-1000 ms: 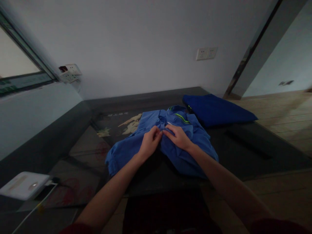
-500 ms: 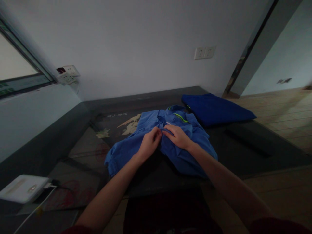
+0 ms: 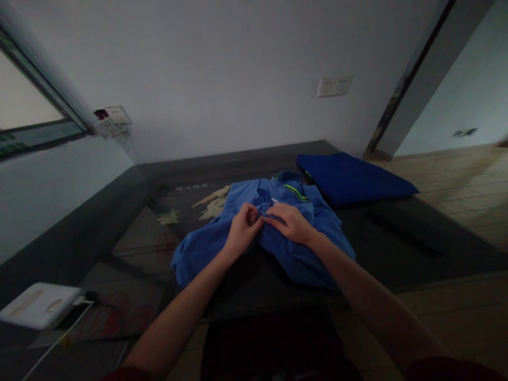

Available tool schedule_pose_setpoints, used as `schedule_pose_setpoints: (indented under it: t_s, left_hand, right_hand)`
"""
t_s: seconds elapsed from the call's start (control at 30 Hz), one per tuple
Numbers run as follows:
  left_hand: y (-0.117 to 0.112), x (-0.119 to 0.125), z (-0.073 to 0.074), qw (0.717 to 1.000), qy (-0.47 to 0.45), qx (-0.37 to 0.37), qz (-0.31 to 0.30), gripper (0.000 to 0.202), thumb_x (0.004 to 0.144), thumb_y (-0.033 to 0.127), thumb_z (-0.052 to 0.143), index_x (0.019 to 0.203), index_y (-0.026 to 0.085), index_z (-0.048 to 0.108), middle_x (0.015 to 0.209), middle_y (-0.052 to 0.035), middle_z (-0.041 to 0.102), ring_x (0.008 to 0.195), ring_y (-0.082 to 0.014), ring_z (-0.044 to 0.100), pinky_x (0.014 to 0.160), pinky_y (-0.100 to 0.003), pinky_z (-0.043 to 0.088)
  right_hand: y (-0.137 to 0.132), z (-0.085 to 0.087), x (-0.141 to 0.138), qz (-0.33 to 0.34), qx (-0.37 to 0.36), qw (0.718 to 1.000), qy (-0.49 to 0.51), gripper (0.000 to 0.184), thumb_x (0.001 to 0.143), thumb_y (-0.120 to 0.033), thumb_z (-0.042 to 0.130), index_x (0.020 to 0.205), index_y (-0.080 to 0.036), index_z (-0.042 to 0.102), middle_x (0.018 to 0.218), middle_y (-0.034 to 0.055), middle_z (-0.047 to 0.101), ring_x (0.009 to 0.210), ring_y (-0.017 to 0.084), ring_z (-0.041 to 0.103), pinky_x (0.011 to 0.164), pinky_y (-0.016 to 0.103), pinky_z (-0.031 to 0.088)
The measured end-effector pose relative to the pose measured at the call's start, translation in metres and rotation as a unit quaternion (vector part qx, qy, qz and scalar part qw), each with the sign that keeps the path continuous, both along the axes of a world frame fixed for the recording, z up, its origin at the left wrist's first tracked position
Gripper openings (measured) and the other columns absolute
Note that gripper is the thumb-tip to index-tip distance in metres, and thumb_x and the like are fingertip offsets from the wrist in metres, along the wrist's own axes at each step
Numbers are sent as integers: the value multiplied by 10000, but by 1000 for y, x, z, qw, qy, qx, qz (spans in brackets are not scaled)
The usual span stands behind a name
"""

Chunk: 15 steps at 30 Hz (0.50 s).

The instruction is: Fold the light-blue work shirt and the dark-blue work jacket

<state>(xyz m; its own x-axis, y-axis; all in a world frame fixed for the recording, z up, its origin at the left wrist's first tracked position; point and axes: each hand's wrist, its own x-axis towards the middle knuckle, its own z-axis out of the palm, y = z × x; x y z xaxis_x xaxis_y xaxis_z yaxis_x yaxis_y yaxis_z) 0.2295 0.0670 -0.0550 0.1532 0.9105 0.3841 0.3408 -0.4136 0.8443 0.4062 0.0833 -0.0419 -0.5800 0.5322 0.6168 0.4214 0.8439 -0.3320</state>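
Observation:
A light blue shirt (image 3: pixel 301 248) with a yellow-green stripe near its collar lies spread on a dark table (image 3: pixel 397 248). My left hand (image 3: pixel 242 233) and my right hand (image 3: pixel 291 225) meet at the middle of the shirt's front, just below the collar. Both have their fingers closed in a pinch on the front edges of the fabric. What sits between the fingertips is too small to make out.
A folded dark blue garment (image 3: pixel 349 177) lies at the table's far right. A white box (image 3: pixel 37 304) with a cable stands at the near left. Wall sockets (image 3: pixel 335 85) are behind, a window (image 3: pixel 27 114) to the left, wooden floor (image 3: pixel 472 180) to the right.
My left hand's fingers have curled tighter on the shirt's front and both hands have shifted slightly up the fabric. The shirt itself lies as before.

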Motion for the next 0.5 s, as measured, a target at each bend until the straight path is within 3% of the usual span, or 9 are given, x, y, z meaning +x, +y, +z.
schedule_pose_setpoints:
  t_s: [0.2,0.33,0.4,0.5]
  left_hand:
    - [-4,1,4,999,15,-13,-30,205,860,351,531,994,196,526,748,22,521,662,-122,487,611,-223,384]
    - [-4,0,8,998,54,11,-41,224,901,384,472,974,186,550,834,-12,591,754,-145,550,695,-247,435]
    - [0,-4,8,994,98,38,-10,229,919,366,435,992,187,557,928,-40,616,864,-167,574,801,-282,445]
    - [12,-16,2,963,246,47,103,278,903,369,463,1105,203,558,1149,-89,590,1111,-240,509,981,-395,361]
  right_hand:
    - [-3,5,-1,-3,-33,993,110,226,929,-359,473,856,-197,612,820,51,664,766,186,606,738,315,469]
    - [-3,12,2,-56,-66,979,183,246,910,-405,489,823,-202,598,786,33,642,733,176,595,706,299,462]
    - [-2,15,6,-110,-79,964,230,259,902,-425,490,803,-206,585,765,25,623,717,175,576,695,299,451]
    - [4,18,14,-194,-86,926,313,294,894,-458,481,751,-211,552,714,7,575,688,169,531,669,295,427]
